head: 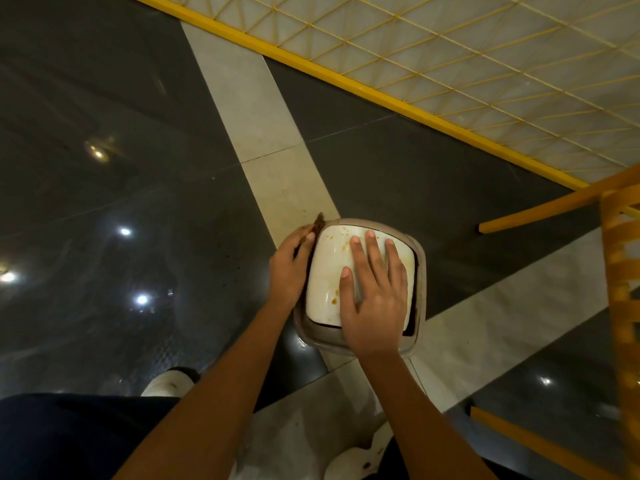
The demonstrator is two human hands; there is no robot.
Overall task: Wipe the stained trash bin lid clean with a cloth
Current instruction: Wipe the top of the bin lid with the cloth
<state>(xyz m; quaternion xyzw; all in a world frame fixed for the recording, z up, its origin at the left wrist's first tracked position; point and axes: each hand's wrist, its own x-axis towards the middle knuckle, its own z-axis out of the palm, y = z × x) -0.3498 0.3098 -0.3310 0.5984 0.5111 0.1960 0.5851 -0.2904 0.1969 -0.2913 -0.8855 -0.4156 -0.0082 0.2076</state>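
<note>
Below me on the floor (287, 188), my right hand (375, 306) lies flat, fingers straight, on the white lid (325, 271) of the trash bin (311, 336); orange-brown spots mark the lid. My left hand (287, 268) pinches a brown cloth (319, 224) against the lid's left edge. Farther off: yellow chair (620, 258), yellow-framed mesh panel (485, 57).
</note>
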